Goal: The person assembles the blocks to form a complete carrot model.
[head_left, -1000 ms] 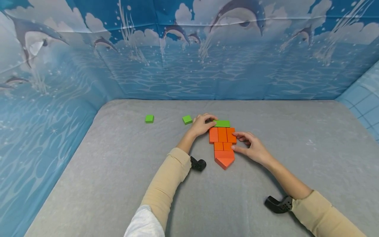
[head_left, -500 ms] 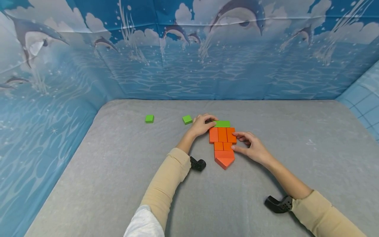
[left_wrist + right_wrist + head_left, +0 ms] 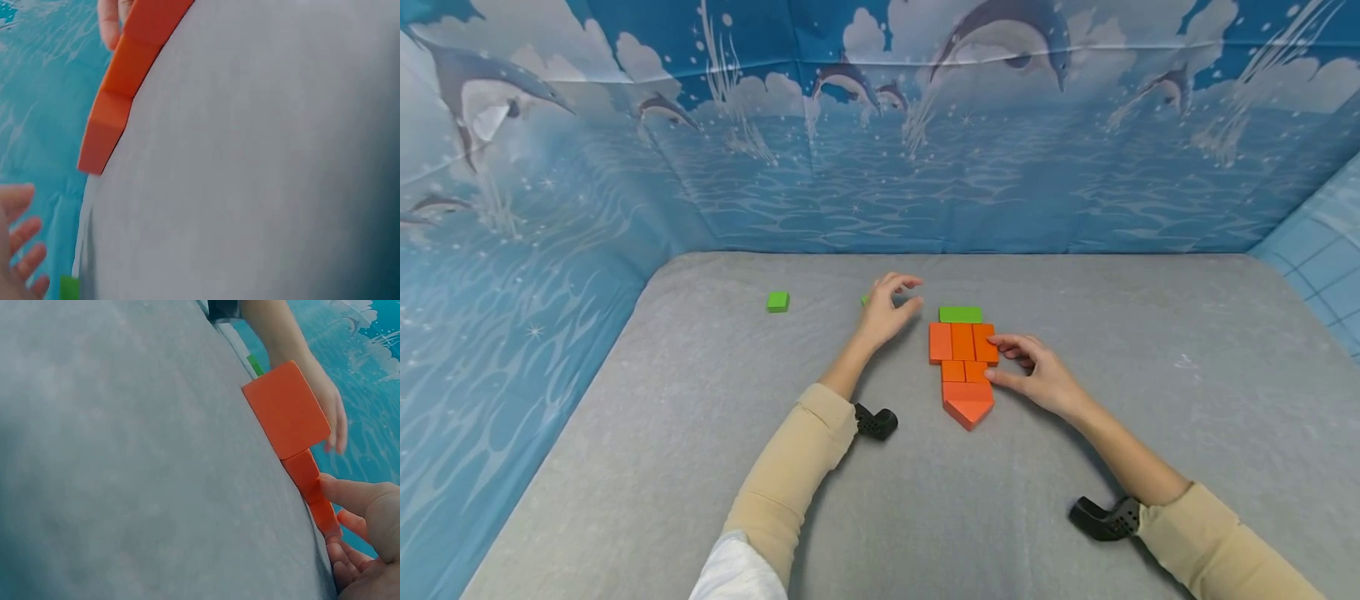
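My left hand hovers left of the block pattern, fingers spread and nothing held. Half behind it is a green square block. A green rectangular block tops the pattern. Below it, three upright orange blocks stand side by side, then two small orange blocks. An orange triangular block points toward me at the bottom. My right hand touches the pattern's right side, thumb at the small blocks and a finger at the right upright block. In the right wrist view the thumb meets an orange block's side.
Another green square block lies at the far left on the grey cloth surface. A blue sea-print curtain with dolphins rises behind and along the left. Black wrist devices extend from both sleeves.
My left hand has released the green rectangular block and moved left, now covering most of the nearer green square block. The right hand stays at the orange blocks.
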Motion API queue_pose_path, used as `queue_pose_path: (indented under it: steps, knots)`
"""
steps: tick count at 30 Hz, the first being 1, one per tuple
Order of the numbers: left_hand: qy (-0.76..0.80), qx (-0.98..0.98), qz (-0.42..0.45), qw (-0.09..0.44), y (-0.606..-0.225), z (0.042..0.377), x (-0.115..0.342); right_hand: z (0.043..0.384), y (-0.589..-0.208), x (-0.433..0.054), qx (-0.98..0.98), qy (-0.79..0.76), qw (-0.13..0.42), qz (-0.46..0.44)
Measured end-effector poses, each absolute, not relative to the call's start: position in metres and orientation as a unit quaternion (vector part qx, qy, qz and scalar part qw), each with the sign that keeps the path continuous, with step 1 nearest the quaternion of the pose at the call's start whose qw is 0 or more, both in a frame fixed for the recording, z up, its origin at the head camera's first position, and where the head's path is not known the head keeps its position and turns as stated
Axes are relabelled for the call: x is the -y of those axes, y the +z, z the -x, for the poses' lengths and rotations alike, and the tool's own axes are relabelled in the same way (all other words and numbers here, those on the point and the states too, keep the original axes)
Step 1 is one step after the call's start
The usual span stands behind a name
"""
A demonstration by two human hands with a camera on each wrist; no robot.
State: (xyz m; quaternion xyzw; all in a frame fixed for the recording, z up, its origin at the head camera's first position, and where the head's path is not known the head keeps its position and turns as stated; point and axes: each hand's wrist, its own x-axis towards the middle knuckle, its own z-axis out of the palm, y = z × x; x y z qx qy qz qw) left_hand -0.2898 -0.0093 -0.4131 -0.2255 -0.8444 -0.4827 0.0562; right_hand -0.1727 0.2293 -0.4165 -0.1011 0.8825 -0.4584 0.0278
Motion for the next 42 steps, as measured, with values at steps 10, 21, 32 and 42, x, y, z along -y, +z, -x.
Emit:
queue_pose_path:
  steps: [10, 21, 32, 42]
  knots:
    - [-0.362, 0.917, 0.079, 0.145, -0.42, 0.28, 0.038, 0.173, -0.418, -0.229, -0.885, -0.454, 0.022, 0.107]
    - [-0.326, 0.931, 0.082, 0.145, -0.432, 0.279, 0.044, 0.172, -0.417, -0.228, -0.883, -0.457, 0.023, 0.106]
    - [-0.314, 0.935, 0.117, 0.113, -0.434, 0.28, 0.045, 0.171, -0.416, -0.228, -0.883, -0.457, 0.023, 0.103]
    - [-0.333, 0.932, 0.1, 0.102, -0.43, 0.279, 0.042, 0.17, -0.418, -0.228, -0.884, -0.456, 0.015, 0.105]
